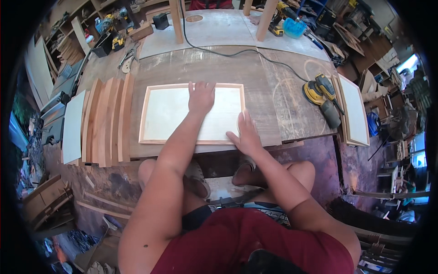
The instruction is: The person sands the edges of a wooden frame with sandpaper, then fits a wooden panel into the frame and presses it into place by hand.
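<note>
A shallow rectangular wooden tray [162, 112] lies on the workbench in front of me, with a pale flat base and a raised light-wood rim. My left hand [201, 97] reaches across it, palm down, with stretched fingers resting over the far rim. At the near right corner is my right hand [247, 137]. Its fingers lie extended along the right rim, and the thumb is spread away from them over the near side. The fingers' undersides are hidden on both hands.
Several wooden boards [107, 121] stand on edge at the left. On the right, a yellow-and-black power sander [315, 93] sits beside leaning panels [353, 109]. Its black cord [219, 54] crosses the bench behind the tray. Upright wooden legs [267, 20] rise at the back.
</note>
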`<action>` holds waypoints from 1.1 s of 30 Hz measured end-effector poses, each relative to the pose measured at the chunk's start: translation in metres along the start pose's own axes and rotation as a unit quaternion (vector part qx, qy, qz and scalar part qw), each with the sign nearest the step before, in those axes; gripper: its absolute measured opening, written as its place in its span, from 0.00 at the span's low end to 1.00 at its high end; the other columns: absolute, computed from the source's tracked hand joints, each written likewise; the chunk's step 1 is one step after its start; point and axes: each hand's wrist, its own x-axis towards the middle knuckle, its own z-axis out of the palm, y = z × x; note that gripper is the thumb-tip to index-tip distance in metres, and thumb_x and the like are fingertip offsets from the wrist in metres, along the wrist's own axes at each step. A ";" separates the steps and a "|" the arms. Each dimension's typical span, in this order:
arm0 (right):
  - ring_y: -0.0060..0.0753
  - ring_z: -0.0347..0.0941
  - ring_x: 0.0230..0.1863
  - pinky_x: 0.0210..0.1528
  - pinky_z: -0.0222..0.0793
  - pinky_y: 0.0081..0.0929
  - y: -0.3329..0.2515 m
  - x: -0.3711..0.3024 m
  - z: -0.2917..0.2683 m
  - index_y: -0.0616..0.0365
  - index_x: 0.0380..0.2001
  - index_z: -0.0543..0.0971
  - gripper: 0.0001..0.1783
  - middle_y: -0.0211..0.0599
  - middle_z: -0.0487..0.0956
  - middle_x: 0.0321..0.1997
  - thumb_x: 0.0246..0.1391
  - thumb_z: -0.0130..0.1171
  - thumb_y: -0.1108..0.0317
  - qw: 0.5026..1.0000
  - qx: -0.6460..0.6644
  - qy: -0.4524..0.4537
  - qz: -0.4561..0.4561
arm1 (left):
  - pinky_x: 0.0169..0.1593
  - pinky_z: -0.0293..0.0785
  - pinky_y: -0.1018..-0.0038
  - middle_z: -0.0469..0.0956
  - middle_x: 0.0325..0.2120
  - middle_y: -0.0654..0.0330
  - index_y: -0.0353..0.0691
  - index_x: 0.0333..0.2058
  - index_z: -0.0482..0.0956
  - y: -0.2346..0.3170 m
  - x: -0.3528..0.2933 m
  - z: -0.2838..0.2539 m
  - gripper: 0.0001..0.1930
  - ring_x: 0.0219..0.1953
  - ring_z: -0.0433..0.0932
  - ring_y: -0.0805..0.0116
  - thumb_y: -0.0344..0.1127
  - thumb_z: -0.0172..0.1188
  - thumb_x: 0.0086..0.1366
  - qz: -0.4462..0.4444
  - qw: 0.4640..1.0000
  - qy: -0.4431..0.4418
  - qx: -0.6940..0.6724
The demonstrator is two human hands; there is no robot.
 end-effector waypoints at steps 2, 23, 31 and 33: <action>0.62 0.45 0.77 0.75 0.44 0.49 0.002 0.024 0.000 0.71 0.71 0.50 0.53 0.67 0.48 0.76 0.60 0.55 0.39 1.000 0.007 0.000 0.012 | 0.70 0.51 0.44 0.77 0.48 0.59 0.53 0.55 0.77 0.000 0.000 0.001 0.17 0.59 0.70 0.59 0.43 0.53 0.70 0.006 1.000 0.011 0.010; 0.58 0.44 0.77 0.76 0.40 0.54 0.009 0.048 -0.004 0.69 0.71 0.52 0.53 0.61 0.48 0.77 0.60 0.55 0.37 0.997 0.064 0.048 0.013 | 0.70 0.50 0.45 0.77 0.49 0.60 0.54 0.55 0.77 0.000 0.002 -0.002 0.17 0.60 0.70 0.60 0.42 0.53 0.69 -0.005 1.000 0.001 -0.010; 0.58 0.47 0.76 0.75 0.40 0.55 0.007 0.082 -0.011 0.67 0.71 0.53 0.51 0.62 0.51 0.75 0.60 0.54 0.38 0.998 0.045 0.030 0.027 | 0.70 0.52 0.46 0.77 0.48 0.60 0.55 0.55 0.76 -0.001 0.001 0.003 0.16 0.59 0.70 0.61 0.42 0.53 0.70 0.002 1.000 0.010 0.015; 0.58 0.47 0.76 0.76 0.40 0.55 0.007 0.095 -0.014 0.67 0.71 0.54 0.50 0.61 0.51 0.76 0.60 0.54 0.38 0.997 0.058 0.036 0.032 | 0.69 0.53 0.46 0.77 0.48 0.61 0.56 0.55 0.76 -0.001 0.002 -0.001 0.16 0.59 0.70 0.61 0.42 0.53 0.70 -0.003 1.000 0.022 0.015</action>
